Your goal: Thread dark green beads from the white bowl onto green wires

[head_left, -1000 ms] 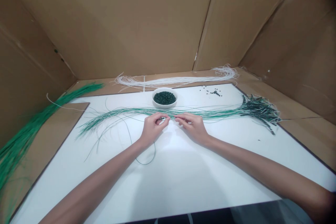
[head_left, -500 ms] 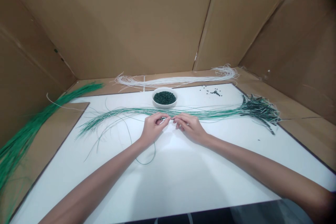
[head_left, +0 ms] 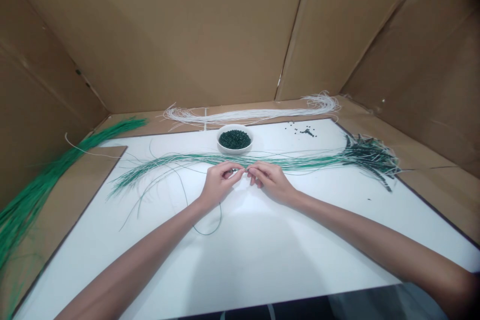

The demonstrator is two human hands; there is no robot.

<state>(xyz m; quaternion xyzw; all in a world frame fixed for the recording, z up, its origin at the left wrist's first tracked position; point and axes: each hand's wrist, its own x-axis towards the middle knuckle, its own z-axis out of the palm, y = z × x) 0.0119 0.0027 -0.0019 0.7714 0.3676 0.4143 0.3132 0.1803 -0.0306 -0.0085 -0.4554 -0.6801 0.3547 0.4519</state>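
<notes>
My left hand [head_left: 223, 180] is closed in a pinch on a thin green string [head_left: 207, 234], which curves out below the wrist in a loose loop on the white board. Fingertip to fingertip with it, my right hand [head_left: 270, 180] pinches something tiny that the fingers mostly hide. Just behind both hands lies a bundle of green strings [head_left: 311, 162], its right ends threaded with dark green beads [head_left: 369, 155]. Beyond the bundle, a white bowl [head_left: 235, 151] holds many small dark green beads [head_left: 235, 139].
Loose beads [head_left: 307, 132] lie scattered on the white board [head_left: 150, 270] to the bowl's right. A bundle of white strings [head_left: 251, 115] stretches along the back. Another green bundle [head_left: 41, 180] lies at the left. Cardboard walls [head_left: 187, 35] enclose the back and sides.
Both hands stay almost in place. The fingertips have come slightly closer together, so the small dark bit between them shows less. The bowl and bundles have not moved.
</notes>
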